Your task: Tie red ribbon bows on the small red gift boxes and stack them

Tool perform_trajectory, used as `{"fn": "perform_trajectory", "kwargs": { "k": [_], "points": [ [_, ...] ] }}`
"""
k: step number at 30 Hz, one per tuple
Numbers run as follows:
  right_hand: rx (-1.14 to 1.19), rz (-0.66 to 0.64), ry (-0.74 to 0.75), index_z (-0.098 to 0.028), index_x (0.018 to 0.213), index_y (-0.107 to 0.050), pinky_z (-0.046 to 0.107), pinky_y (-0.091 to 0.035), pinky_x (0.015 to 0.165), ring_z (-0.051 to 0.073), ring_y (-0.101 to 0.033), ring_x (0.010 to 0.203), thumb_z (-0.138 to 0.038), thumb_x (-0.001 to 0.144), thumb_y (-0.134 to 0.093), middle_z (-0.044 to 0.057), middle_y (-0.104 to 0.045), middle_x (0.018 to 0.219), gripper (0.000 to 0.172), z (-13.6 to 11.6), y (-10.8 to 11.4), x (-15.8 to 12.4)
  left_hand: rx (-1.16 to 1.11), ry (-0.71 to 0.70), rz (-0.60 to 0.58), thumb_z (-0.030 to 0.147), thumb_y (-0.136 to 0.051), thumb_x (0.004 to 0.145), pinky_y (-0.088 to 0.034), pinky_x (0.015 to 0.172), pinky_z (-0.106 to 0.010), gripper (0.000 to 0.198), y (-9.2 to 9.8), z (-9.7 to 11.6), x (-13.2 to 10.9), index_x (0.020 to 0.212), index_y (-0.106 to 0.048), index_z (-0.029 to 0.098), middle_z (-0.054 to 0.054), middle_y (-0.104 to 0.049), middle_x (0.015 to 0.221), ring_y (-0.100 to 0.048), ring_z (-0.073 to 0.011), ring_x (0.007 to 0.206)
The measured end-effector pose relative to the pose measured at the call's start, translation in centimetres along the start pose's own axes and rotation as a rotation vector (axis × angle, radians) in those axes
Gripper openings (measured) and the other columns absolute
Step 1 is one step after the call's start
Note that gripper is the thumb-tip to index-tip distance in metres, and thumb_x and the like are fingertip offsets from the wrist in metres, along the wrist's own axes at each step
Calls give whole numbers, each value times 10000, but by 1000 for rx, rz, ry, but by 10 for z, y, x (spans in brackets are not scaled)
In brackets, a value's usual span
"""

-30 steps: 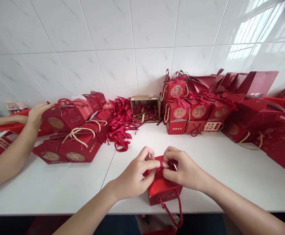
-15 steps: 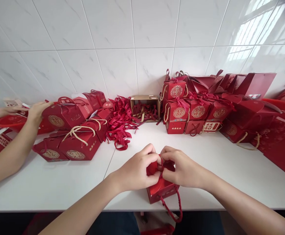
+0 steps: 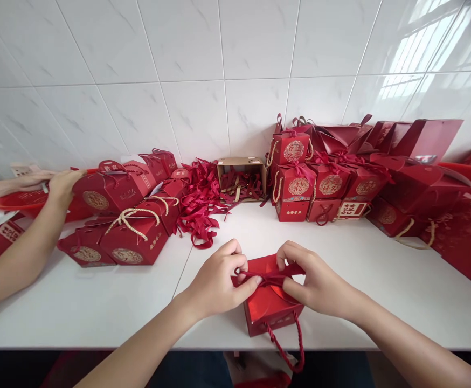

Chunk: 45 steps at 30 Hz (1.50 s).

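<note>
In front of me a small red gift box (image 3: 265, 307) stands on the white table, its twisted rope handle (image 3: 287, 353) hanging over the front edge. A dark red ribbon (image 3: 274, 279) lies across the box top, gathered at a knot in the middle. My left hand (image 3: 221, 277) pinches the ribbon's left side between thumb and fingers. On the right, my right hand (image 3: 314, 277) is closed on the ribbon's other side. The ribbon is drawn out sideways between both hands.
Loose red ribbons (image 3: 203, 199) lie beside a cardboard box (image 3: 242, 161) of ribbon strips. Finished-looking gift boxes (image 3: 296, 186) are stacked right; more boxes (image 3: 132, 245) stand left. Another person's hands (image 3: 60, 186) are over a red basin (image 3: 21, 200) at far left.
My hands have moved apart, pulling the ribbon out to both sides over the box top. The knot now shows between them. The other person's hands have shifted slightly.
</note>
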State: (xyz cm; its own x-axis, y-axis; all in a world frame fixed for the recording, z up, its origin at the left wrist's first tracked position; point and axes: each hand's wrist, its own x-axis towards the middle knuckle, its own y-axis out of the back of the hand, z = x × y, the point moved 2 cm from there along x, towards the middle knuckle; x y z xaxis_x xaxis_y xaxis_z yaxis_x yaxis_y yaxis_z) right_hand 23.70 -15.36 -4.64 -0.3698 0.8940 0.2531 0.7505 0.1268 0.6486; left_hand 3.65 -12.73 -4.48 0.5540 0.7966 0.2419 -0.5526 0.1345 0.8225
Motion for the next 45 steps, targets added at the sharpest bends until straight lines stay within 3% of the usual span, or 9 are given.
{"fn": "perform_trajectory", "kwargs": {
  "k": [4,10,15,22,27,32,35,40,45],
  "points": [
    [-4,62,7,-210,767,-426,267,-360,641,141,-431,703,-50,642,-456,-11,-478,788,205,7,2,-3,39,-27,91,316,-613,765,-415,767,-360,326,4,-2,-2,536,-420,188,-46,-492,820,-470,-211,836],
    [87,83,10,-217,795,-427,273,-392,665,148,-463,734,-41,615,-430,-5,-496,817,251,10,-2,-6,-344,-69,-89,290,-583,786,-356,951,-394,361,2,-3,-2,539,-344,181,-54,-542,1178,-456,-249,1073],
    [53,95,0,-233,926,-414,348,-404,863,202,-493,1005,-40,608,-448,40,-518,1076,373,16,-3,-14,-67,-1,29,344,-280,945,-282,967,-454,467,9,-12,0,540,-444,180,-73,-565,996,-399,-270,1095],
    [31,86,-8,-249,923,-373,379,-390,950,225,-414,1219,-22,641,-477,66,-452,1268,376,11,-4,-21,194,9,67,333,-268,949,-266,940,-505,496,9,-19,-6,567,-542,173,-81,-524,1036,-364,-315,1139],
    [251,70,26,-262,1059,-392,398,-348,1037,208,-388,1282,-187,816,-550,91,-408,1337,299,28,-2,-19,-215,121,17,440,-219,959,-263,1004,-469,434,6,-39,-12,766,-534,212,-72,-464,1160,-360,-267,1149],
    [347,-179,103,-263,1448,-60,451,-168,1148,303,-79,1435,-418,490,-867,154,-38,1534,1262,43,-20,-13,-733,62,-81,477,-228,956,-288,1022,-385,434,4,-55,-8,842,-551,210,-83,-478,1197,-398,-266,1169],
    [296,-192,95,-256,1455,-136,432,-235,1130,307,-216,1398,-367,523,-857,150,-192,1499,1184,38,-35,-8,-813,30,-49,467,-287,953,-292,1021,-393,369,5,-56,0,974,-565,225,-85,-515,1160,-420,-271,1167],
    [276,125,220,-284,1380,-261,425,-366,1051,275,-457,1225,-259,569,-819,105,-431,1340,984,30,-21,8,-1019,180,182,486,-404,919,-409,875,-357,329,-3,-74,16,1160,-469,272,-72,-521,1172,-492,-247,1092],
    [81,893,332,-295,1304,-312,463,-433,974,281,-392,1266,-318,723,-709,107,-316,1392,703,35,93,45,-1101,397,332,528,-486,865,-404,709,-294,310,-26,-98,21,1021,-492,259,-9,-538,897,-521,-168,796]
  ]
}}
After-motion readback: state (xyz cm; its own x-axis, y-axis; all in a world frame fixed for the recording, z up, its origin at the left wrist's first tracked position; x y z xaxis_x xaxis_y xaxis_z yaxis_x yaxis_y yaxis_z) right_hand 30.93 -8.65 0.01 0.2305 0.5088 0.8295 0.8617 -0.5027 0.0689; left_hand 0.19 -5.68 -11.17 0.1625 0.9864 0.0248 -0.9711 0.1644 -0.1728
